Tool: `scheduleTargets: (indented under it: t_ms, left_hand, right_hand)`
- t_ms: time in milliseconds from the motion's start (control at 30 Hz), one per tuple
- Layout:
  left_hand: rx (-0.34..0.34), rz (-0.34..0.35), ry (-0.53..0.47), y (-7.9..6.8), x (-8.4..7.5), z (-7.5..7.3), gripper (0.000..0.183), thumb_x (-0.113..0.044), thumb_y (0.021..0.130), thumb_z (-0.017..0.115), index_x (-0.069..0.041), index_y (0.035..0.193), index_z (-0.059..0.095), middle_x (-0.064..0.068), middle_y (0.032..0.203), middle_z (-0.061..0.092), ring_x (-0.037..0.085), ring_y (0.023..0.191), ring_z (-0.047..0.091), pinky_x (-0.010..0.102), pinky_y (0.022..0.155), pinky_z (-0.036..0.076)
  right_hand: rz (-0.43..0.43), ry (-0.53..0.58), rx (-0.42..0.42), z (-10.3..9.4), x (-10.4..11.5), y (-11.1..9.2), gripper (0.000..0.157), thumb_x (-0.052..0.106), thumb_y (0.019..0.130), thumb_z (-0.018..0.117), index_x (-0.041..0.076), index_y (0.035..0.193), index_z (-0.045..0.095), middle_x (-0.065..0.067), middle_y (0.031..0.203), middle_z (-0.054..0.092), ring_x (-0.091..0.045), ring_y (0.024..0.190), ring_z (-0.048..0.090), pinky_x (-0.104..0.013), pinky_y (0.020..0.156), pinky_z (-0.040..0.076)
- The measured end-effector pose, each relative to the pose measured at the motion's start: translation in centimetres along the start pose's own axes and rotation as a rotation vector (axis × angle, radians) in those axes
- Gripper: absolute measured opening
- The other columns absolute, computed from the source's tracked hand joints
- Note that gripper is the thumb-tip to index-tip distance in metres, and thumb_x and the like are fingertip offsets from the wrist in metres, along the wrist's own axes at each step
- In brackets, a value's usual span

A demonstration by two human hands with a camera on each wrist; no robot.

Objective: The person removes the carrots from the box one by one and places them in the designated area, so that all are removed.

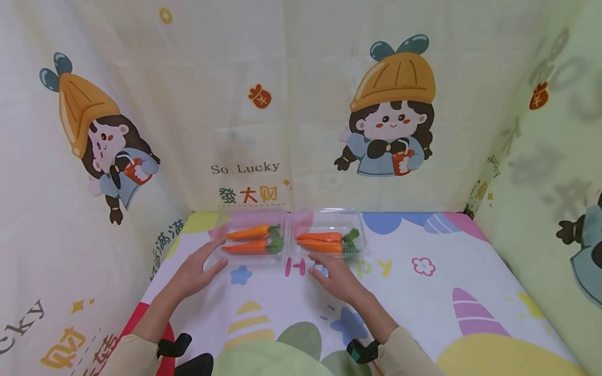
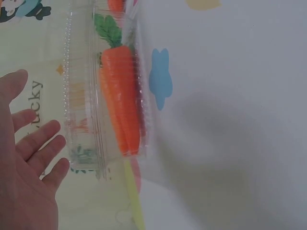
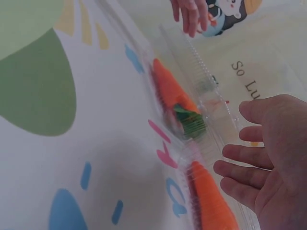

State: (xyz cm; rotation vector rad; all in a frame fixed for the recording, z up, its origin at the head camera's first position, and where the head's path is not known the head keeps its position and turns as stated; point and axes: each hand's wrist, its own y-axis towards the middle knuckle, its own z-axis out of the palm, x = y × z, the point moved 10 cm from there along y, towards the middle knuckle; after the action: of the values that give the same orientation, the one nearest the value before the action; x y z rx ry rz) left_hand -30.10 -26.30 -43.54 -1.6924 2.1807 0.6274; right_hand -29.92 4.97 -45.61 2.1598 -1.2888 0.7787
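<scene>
Two clear plastic boxes stand side by side at the back of the table. The left box (image 1: 285, 235) has two orange carrots (image 1: 246, 246) with green tops in it. Two more carrots (image 1: 320, 246) lie in the right box (image 1: 363, 245), one with fine ridges. My left hand (image 1: 194, 271) is by the left box's left side, fingers spread and holding nothing. At the front of the right box is my right hand (image 1: 339, 281), its fingers extended and nothing in its grasp. Whether either hand touches a box, I cannot tell. In the wrist views both hands (image 2: 33, 167) (image 3: 273, 158) show loose fingers.
A printed cloth (image 1: 404, 297) with coloured shapes covers the table. Patterned curtains (image 1: 310, 104) hang directly behind the boxes and at both sides. A dark strap with a small device (image 1: 174, 345) sits on each wrist.
</scene>
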Motion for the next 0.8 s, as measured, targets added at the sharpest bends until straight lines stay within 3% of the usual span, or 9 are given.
scheduleTargets:
  t_ms: [800]
  left_hand:
    - [0.002,0.001,0.01,0.2,-0.3,0.3,0.07,-0.052,0.092,0.057,-0.017,0.15,0.036,0.009,0.154,0.039,0.037,0.14,0.036,0.066,0.104,0.038]
  right_hand:
    - [-0.017,0.0,0.04,1.5,0.6,1.0,0.045,0.033,0.095,0.059,0.016,0.137,0.055,-0.004,0.134,0.061,-0.025,0.124,0.058,-0.045,0.099,0.052]
